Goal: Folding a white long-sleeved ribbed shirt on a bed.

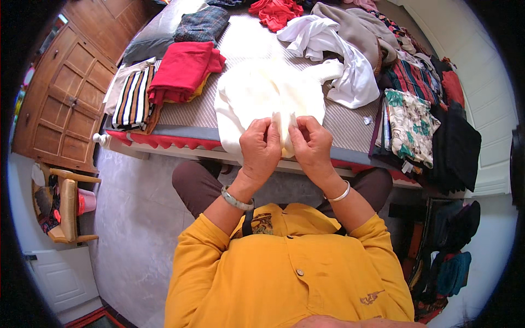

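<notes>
A cream-white garment (240, 95) lies spread over the near edge of the bed, one sleeve stretching toward the far right. My left hand (261, 145) pinches a fold of it at the near edge, thumb against the curled fingers. Close beside it, my right hand (310, 143) pinches the same garment, with a small gap between the two hands. The cloth is raised a little between my thumbs. I cannot make out which part of the garment they hold.
The bed (251, 35) carries folded red cloth (183, 68), a striped garment (134, 98) and a rumpled white garment (350, 82). At the right are a floral folded cloth (410, 128) and black clothes (456, 147). A wooden chair (68, 202) stands at the left.
</notes>
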Action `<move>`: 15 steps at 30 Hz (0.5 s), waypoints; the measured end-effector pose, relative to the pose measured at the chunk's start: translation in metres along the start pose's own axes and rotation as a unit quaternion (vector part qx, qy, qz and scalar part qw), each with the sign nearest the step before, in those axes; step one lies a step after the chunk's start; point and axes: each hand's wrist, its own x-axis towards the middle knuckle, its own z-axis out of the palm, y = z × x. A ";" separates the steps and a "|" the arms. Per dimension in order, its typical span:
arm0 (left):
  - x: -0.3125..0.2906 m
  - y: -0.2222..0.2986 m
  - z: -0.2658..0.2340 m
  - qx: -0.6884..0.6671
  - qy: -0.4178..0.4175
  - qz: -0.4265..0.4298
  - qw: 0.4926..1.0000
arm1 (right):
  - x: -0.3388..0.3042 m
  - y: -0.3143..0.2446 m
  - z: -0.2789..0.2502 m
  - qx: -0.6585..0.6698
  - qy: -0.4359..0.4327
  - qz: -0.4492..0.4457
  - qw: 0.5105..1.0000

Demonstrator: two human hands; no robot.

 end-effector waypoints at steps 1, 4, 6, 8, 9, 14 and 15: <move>-0.001 0.001 0.000 0.012 -0.004 0.014 1.000 | 0.000 -0.001 0.000 -0.004 0.010 -0.009 1.000; -0.004 0.003 0.000 0.037 -0.018 0.038 0.998 | -0.002 0.004 0.004 -0.012 -0.015 -0.033 0.999; -0.004 0.003 0.000 0.050 -0.028 0.048 0.997 | -0.003 0.007 0.003 -0.029 -0.014 -0.061 0.998; -0.005 0.000 0.000 0.048 -0.026 0.066 0.996 | -0.004 0.006 0.002 -0.046 -0.015 -0.090 0.995; -0.005 0.000 0.001 0.048 -0.026 0.066 0.996 | -0.004 0.004 0.000 -0.059 -0.018 -0.106 0.992; -0.006 0.000 0.002 0.035 -0.035 0.050 0.997 | -0.004 0.005 0.000 -0.064 -0.025 -0.106 0.992; -0.006 0.001 0.002 0.035 -0.034 0.052 0.997 | -0.005 0.005 -0.001 -0.056 -0.022 -0.121 0.991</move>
